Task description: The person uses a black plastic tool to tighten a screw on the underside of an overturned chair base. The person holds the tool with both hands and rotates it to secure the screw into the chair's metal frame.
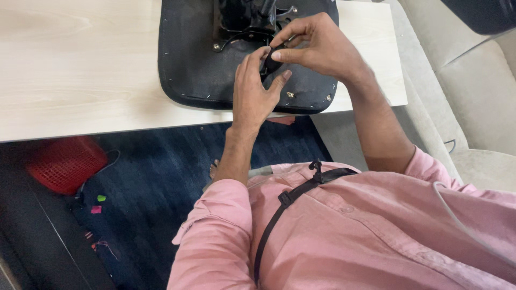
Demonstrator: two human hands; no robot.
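Observation:
A black upturned chair seat [193, 64] lies on a pale wooden table [75, 70], its metal mounting bracket [242, 21] facing up near the top edge. Both hands meet over the seat's near right part. My left hand [252, 94] and my right hand [314, 45] pinch a small black part [269, 64] between their fingertips. The part is mostly hidden by the fingers, so its shape is unclear.
A red plastic basket [64, 161] sits on the dark blue carpet [156, 177] under the table's near edge, with small coloured scraps beside it. A beige sofa [473, 91] stands to the right. A black strap crosses my pink shirt.

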